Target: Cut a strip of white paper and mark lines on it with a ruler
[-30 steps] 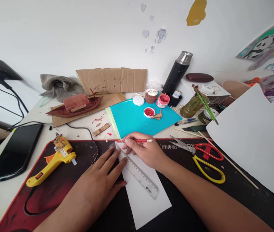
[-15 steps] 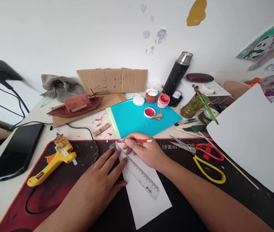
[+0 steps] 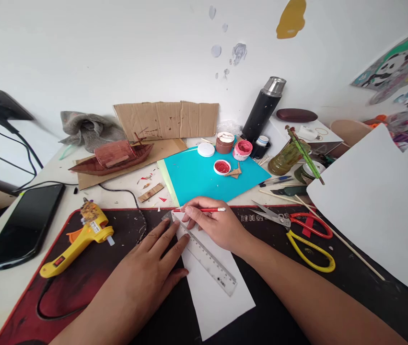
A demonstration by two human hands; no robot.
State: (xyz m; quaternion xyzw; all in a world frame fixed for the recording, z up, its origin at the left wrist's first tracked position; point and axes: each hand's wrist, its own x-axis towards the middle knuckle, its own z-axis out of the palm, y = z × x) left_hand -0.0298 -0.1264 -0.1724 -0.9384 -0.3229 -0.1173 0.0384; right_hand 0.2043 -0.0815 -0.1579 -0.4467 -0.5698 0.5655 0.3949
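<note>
My left hand (image 3: 153,261) lies with its fingers spread, the fingertips pressing the upper end of a clear plastic ruler (image 3: 211,263). Under the ruler is a strip of white paper (image 3: 221,311), which the ruler crosses at a slant. In my right hand (image 3: 218,223) is a red pencil (image 3: 209,209), pinched between thumb and fingers, its white end pointing right. The pencil's tip is at the top edge of the paper, beside the ruler's upper end. My right fingers partly cover the paper there.
A yellow glue gun (image 3: 77,244) and a phone (image 3: 24,225) lie left. Scissors (image 3: 297,223), a wooden stick (image 3: 351,249) and white sheets (image 3: 372,206) are right. Behind stand paint jars (image 3: 242,149) on blue card (image 3: 196,179), a thermos (image 3: 263,110) and a model boat (image 3: 112,160).
</note>
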